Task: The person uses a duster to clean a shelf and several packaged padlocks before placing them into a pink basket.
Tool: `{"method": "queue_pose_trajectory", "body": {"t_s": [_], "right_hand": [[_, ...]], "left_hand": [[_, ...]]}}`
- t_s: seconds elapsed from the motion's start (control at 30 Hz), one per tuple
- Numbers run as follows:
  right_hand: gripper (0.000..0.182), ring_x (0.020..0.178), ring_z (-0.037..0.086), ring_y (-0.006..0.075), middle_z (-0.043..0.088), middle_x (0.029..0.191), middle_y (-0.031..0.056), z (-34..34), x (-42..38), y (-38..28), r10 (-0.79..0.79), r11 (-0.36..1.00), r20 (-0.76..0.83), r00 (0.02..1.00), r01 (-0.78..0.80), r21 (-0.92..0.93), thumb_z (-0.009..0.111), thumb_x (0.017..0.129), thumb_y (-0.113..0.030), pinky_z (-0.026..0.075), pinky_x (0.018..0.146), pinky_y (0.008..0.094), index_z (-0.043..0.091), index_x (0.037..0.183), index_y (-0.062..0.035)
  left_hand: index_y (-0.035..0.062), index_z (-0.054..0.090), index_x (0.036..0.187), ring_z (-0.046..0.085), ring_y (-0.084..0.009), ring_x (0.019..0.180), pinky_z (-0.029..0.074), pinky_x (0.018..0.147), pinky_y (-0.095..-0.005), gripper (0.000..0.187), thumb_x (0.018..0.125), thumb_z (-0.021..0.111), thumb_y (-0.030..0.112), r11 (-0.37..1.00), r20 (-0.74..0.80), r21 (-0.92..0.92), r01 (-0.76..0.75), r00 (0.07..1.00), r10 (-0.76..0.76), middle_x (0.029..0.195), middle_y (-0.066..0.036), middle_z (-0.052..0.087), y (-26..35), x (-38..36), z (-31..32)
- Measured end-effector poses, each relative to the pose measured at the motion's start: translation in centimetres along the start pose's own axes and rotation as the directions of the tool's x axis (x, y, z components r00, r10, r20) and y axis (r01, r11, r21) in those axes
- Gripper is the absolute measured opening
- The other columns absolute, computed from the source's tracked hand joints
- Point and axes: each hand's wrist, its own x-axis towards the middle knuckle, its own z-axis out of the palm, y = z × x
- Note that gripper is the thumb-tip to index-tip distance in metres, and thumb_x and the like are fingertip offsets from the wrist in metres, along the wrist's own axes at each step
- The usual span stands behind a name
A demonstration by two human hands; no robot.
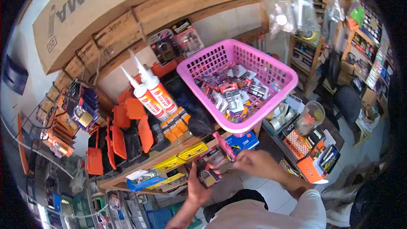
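My left hand (197, 188) is closed around a packaged padlock (208, 177) with a dark card, low in front of my body. Fingers of my right hand (255, 163) are curled at the lower end of a pink handle (224, 146). That handle seems to belong to a brush with dark bristles (201, 125), which lie by the front of the bench, though the join is hard to make out. Above both hands stands a pink plastic basket (243, 128), holding many small carded packs, some with padlocks.
White-and-red sealant tubes (157, 94) stand beside several open orange-lidded boxes (120, 138) on the wooden bench. Yellow boxes (180, 157) and a blue 3M box (246, 141) lie near its front. On the right, a clear tub (310, 116) stands among packs. Bagged goods (282, 12) hang above.
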Motion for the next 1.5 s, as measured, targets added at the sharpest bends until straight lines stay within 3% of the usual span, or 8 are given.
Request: {"method": "queue_pose_trajectory", "body": {"t_s": [0.07,0.3,0.53,0.87,1.2,1.27,1.47,1.5], "right_hand": [[0.042,0.089,0.067,0.0203,0.062,0.117,0.0137,-0.8,0.1,1.8,0.342,0.940,-0.103,0.934,-0.340,0.037,0.050,0.098,-0.039,0.051,0.069,0.0342,0.054,0.121,-0.0041],[0.058,0.089,0.063,0.0186,0.064,0.111,0.0129,3.7,6.0,8.2,0.149,0.443,0.150,0.977,-0.201,0.874,0.033,0.100,-0.053,0.051,0.077,0.0318,0.042,0.136,-0.0086],[0.053,0.063,0.058,0.0173,0.066,0.099,0.0134,6.8,10.3,8.6,0.007,-0.095,0.129,0.992,-0.128,0.987,0.038,0.099,-0.050,0.049,0.064,0.0361,0.044,0.134,-0.0112],[0.033,0.079,0.064,0.0287,0.062,0.098,0.0168,10.9,5.4,6.9,-0.018,0.053,0.270,0.963,-0.269,0.962,0.054,0.096,-0.017,0.053,0.075,0.0454,0.040,0.124,-0.0087],[0.033,0.076,0.057,0.0139,0.060,0.090,0.0087,16.9,-3.6,7.8,0.107,0.669,0.125,0.986,-0.164,0.725,0.061,0.093,-0.024,0.049,0.072,0.0302,0.051,0.117,-0.0023],[0.034,0.085,0.058,0.0118,0.062,0.099,0.0082,16.7,-3.4,5.9,0.006,0.878,0.061,0.998,-0.034,0.477,0.059,0.095,-0.021,0.048,0.079,0.0276,0.054,0.120,0.0004],[0.038,0.074,0.053,0.0079,0.060,0.088,0.0015,17.5,-3.5,4.7,0.007,0.852,0.010,1.000,-0.011,0.523,0.058,0.092,-0.011,0.046,0.068,0.0235,0.054,0.128,0.0019],[0.038,0.072,0.052,0.0074,0.060,0.088,0.0011,17.4,-3.4,4.7,-0.079,0.877,0.077,0.994,0.033,0.479,0.058,0.092,-0.010,0.046,0.066,0.0232,0.054,0.128,0.0015]], "left_hand": [[0.0062,0.054,0.113,0.065,-0.0276,0.086,0.054,0.078,-0.0439,0.047,0.101,0.030,0.045,0.996,-0.075,-0.085,-0.035,0.997,0.029,0.092,-0.010,0.064,1.0,0.8,-2.3],[0.0051,0.054,0.118,0.060,-0.0304,0.085,0.050,0.076,-0.0494,0.051,0.100,0.028,0.046,0.973,-0.137,-0.220,-0.073,0.990,0.043,0.095,-0.012,0.062,3.7,0.3,-5.0],[0.0045,0.053,0.122,0.059,-0.0286,0.088,0.047,0.078,-0.0459,0.058,0.095,0.034,0.053,0.957,-0.096,-0.232,-0.175,0.983,0.157,0.105,-0.013,0.064,5.5,-2.5,-6.3],[0.0064,0.054,0.124,0.062,-0.0301,0.090,0.050,0.080,-0.0482,0.063,0.095,0.033,0.059,0.929,-0.236,-0.141,-0.342,0.923,0.304,0.100,-0.010,0.064,8.4,-3.9,-7.0],[0.0067,0.052,0.126,0.060,-0.0332,0.106,0.048,0.093,-0.0526,0.062,0.097,0.030,0.057,0.905,-0.149,-0.075,-0.419,0.902,0.406,0.112,-0.012,0.062,10.4,-2.5,-3.7],[0.0075,0.054,0.124,0.056,-0.0296,0.115,0.045,0.097,-0.0457,0.061,0.099,0.025,0.055,0.571,-0.037,0.611,-0.548,0.701,0.712,0.114,-0.011,0.062,10.2,-2.2,-4.7],[0.0062,0.045,0.134,0.054,-0.0322,0.118,0.042,0.102,-0.0470,0.055,0.096,0.038,0.045,0.861,-0.165,-0.140,-0.489,0.869,0.467,0.129,-0.014,0.054,12.9,-3.6,-2.9],[0.0059,0.047,0.134,0.055,-0.0313,0.116,0.042,0.101,-0.0457,0.056,0.097,0.035,0.046,0.761,-0.141,0.356,-0.543,0.773,0.618,0.127,-0.013,0.056,13.0,-3.5,-3.9]]}}
